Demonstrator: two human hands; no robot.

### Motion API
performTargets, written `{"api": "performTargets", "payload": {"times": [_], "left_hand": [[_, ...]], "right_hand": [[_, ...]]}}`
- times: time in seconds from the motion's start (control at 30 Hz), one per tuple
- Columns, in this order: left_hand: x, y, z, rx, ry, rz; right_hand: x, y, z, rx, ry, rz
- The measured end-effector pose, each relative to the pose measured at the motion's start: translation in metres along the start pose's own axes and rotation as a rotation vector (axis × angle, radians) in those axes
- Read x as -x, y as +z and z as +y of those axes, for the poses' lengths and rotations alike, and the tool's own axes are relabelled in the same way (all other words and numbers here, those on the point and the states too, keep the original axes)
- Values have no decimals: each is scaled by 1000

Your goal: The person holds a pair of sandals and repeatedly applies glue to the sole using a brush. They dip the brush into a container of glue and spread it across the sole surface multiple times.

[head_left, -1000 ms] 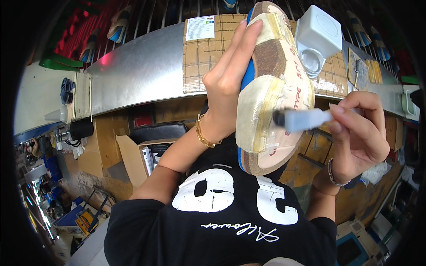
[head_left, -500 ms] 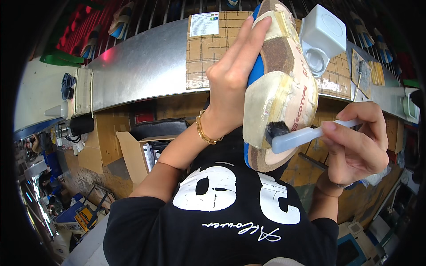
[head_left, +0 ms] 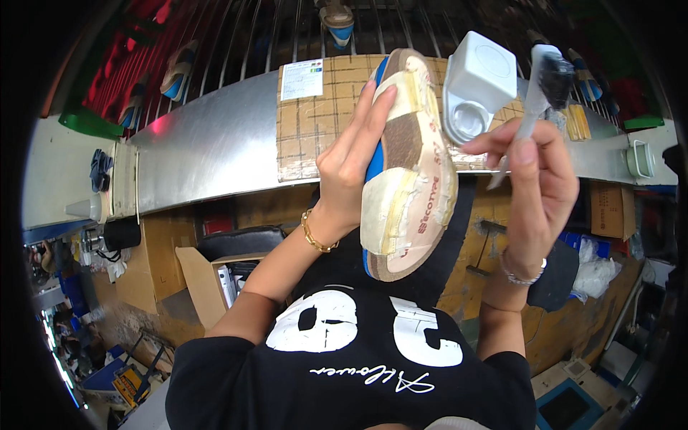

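Note:
My left hand (head_left: 345, 170) is wrapped around the blue side of an unfinished shoe (head_left: 405, 197), holding it with its underside up. That underside shows a pale insole board with red print, cream folded-over edges and brown patches. To the right, my right hand (head_left: 537, 183) grips a brush (head_left: 532, 100) by its translucent white handle. The brush's black bristles point up and away from me, apart from the shoe. Just left of the brush stands a white plastic dispenser (head_left: 481, 68) with a round cup opening at its near end.
Cardboard (head_left: 297, 132) covers part of the metal bench (head_left: 208, 161). Beyond it runs a rack of metal rollers (head_left: 287, 43) with other shoes (head_left: 337, 25) on it. A green holder (head_left: 640, 159) sits at the right. Below the bench is an open carton (head_left: 201, 276).
My right hand has lifted the brush off the shoe's underside and swung it up and away, beside the white dispenser. The shoe, still in my left hand, sits slightly further left and lower in view.

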State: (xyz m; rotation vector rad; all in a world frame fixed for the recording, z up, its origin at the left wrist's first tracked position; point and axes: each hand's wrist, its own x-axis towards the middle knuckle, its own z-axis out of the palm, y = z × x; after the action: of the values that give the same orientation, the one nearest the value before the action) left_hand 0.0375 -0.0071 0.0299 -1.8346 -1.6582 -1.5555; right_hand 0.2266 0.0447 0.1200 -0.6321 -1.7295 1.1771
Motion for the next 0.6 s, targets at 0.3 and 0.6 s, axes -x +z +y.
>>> {"api": "performTargets", "payload": {"times": [0.3,0.6], "left_hand": [[9,4,-4,26,-7,-34],[8,7,-6,-6,-47,31]], "right_hand": [[-1,17,5,322,-250,-290],[24,8,15,53,-70,-144]]}}
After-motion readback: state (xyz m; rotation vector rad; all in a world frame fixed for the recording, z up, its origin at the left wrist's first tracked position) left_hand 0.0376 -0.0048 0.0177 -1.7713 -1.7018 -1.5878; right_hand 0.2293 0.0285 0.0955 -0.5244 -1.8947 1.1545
